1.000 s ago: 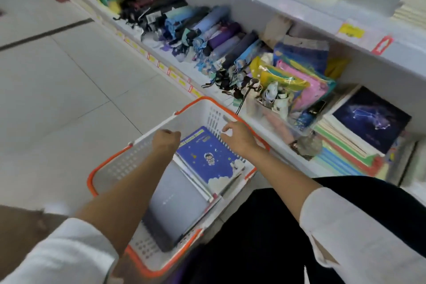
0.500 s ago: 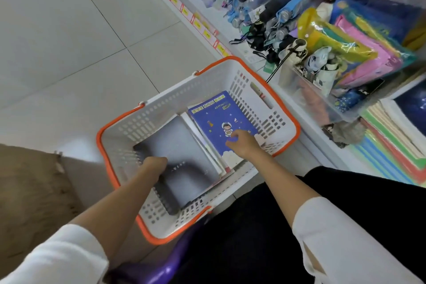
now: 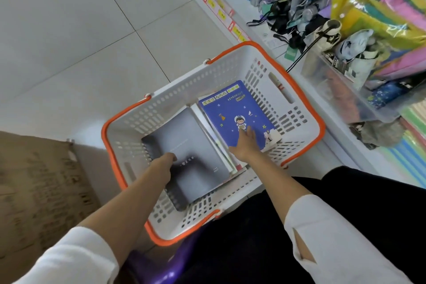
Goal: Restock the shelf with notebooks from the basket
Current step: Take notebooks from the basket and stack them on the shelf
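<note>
White-and-orange basket (image 3: 184, 90) | blue astronaut notebook (image 3: 235, 108), 1 o'clock, under right hand (image 3: 244, 145), fingers straight, flat on cover | grey notebook (image 3: 196, 136), 7 o'clock, left hand (image 3: 164, 163) on cover, fingers curled, grip unclear

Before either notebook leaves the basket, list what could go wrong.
1. The right hand lies flat on the blue astronaut notebook, without a grip; it might slide when lifted.
2. The grey notebook under the left hand overlaps loose notebooks; pulling it could shift them.
3. A black cord hangs near the basket rim and may snag.
</note>
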A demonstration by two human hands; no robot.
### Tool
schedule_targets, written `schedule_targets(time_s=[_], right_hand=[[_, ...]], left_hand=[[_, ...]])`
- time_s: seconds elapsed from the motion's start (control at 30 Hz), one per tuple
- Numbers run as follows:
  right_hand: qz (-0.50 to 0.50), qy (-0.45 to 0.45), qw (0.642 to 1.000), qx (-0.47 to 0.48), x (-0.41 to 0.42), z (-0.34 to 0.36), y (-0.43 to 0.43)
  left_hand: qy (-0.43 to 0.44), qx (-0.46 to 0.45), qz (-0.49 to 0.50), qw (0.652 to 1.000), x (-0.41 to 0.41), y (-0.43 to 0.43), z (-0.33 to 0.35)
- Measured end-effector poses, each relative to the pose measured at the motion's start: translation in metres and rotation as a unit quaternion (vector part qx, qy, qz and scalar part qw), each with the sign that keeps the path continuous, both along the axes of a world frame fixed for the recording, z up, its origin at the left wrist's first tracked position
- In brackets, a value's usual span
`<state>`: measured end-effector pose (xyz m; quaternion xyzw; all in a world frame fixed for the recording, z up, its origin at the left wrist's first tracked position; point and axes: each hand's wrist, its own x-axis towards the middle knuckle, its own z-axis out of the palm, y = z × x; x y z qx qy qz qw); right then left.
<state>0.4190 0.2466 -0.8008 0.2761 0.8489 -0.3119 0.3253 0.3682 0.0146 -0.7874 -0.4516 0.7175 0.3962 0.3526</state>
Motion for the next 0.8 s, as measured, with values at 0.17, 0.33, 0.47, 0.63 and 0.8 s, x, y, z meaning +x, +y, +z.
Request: schedule_targets(time_s=[0.17,0.33,0.47,0.63,0.8], right_hand=[[0.041,-0.024,0.999,0.014,0.012,-0.014,0.006],[0.078,0.036,0.993,0.077,0.014,-0.019,0.009],[0.106,0.024,0.994,0.016,0.01,-0.008,0.024],[0.064,0.041,0.996,-0.036,0.004,0.01,0.034],[0.051,0.022,0.992,-0.111,-0.016,0.061,0.021]], left_hand=[[-0.007,-0.013,0.003,1.0,-0.007,-0.015,-0.025],[-0.026,0.036,0.035,0.998,0.001,0.004,-0.008],[0.02,0.066,0.071,0.995,0.002,0.004,-0.007],[0.061,0.042,0.052,0.996,-0.003,-0.012,0.0],[0.058,0.132,0.101,0.984,-0.001,-0.022,0.004]])
